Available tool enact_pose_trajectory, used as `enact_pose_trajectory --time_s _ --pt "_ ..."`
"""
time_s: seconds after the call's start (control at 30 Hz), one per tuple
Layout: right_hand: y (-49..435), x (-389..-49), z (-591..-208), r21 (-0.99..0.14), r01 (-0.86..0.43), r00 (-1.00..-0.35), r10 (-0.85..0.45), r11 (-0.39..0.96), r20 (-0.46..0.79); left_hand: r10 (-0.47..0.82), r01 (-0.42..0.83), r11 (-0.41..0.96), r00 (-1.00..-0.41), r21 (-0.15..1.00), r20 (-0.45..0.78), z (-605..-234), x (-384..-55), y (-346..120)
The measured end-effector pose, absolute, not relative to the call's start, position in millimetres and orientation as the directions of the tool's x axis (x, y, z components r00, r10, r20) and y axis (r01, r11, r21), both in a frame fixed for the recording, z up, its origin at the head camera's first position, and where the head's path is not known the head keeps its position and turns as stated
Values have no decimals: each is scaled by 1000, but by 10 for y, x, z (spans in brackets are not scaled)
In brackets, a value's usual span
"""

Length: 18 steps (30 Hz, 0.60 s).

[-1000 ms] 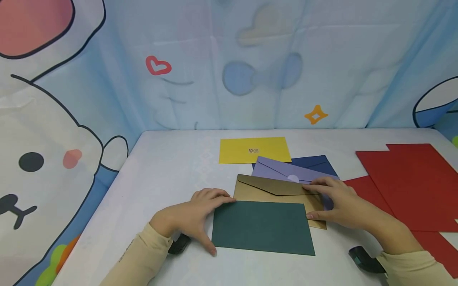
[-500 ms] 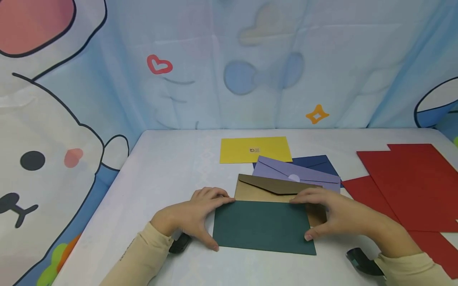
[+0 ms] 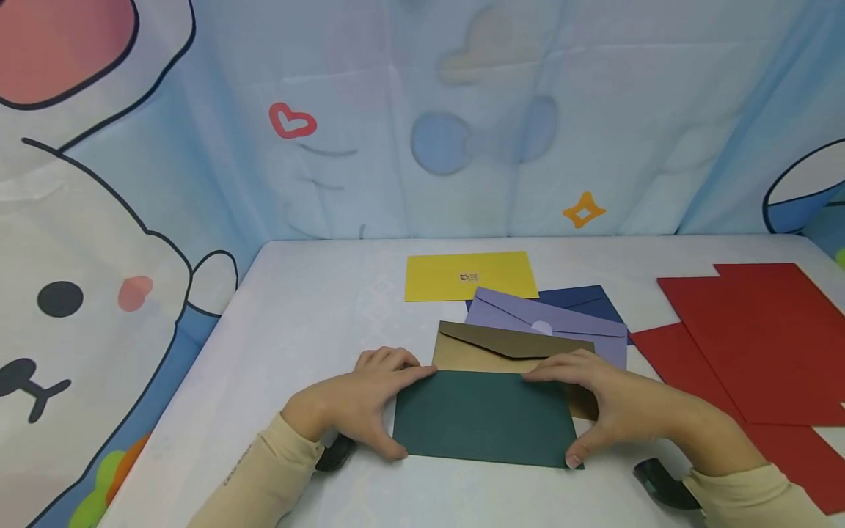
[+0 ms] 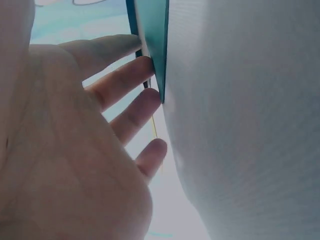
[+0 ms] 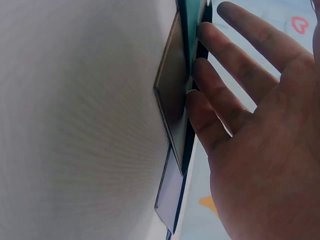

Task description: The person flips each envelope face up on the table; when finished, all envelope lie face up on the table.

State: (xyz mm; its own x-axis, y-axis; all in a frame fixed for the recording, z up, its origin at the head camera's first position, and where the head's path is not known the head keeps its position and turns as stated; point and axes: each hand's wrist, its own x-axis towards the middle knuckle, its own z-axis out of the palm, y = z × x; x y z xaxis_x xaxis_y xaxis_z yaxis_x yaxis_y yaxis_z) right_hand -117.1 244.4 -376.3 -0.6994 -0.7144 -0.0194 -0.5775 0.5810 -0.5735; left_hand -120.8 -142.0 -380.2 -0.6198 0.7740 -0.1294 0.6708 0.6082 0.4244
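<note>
A dark green envelope [image 3: 485, 419], plain side up, lies at the front of the table and overlaps a gold envelope [image 3: 462, 358] whose flap faces up. My left hand [image 3: 361, 402] rests at the green envelope's left end, index fingertip at the upper corner and thumb by the lower one. In the left wrist view the fingers of that hand [image 4: 95, 125] are spread along the envelope's edge. My right hand [image 3: 620, 403] spans the right end, its index finger on the top edge and its thumb at the bottom right corner. The right wrist view shows those fingers [image 5: 220, 107] loosely extended.
Behind the gold envelope lie a lilac envelope [image 3: 505, 312] with a round seal, a navy envelope [image 3: 581, 297] and a yellow envelope [image 3: 436, 279], overlapping in a row. Several red sheets or envelopes [image 3: 759, 345] cover the table's right side. A printed curtain [image 3: 370, 183] hangs behind.
My right hand has moved left and toward the front, from the gold envelope's right side onto the green envelope's right end. The left hand has hardly moved.
</note>
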Motion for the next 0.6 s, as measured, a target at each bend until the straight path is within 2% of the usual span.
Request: enact_pose_trajectory --time_s 0.4,0.6 --pt "2443 -1160 -3778 -597 -551 -708 -705 583 -35 792 748 588 -610 308 -30 -3762 -1168 -1357" --pt "2444 -1168 -3781 -601 -559 -700 -713 572 -28 789 734 590 -613 335 -45 -3757 -1181 -1370"
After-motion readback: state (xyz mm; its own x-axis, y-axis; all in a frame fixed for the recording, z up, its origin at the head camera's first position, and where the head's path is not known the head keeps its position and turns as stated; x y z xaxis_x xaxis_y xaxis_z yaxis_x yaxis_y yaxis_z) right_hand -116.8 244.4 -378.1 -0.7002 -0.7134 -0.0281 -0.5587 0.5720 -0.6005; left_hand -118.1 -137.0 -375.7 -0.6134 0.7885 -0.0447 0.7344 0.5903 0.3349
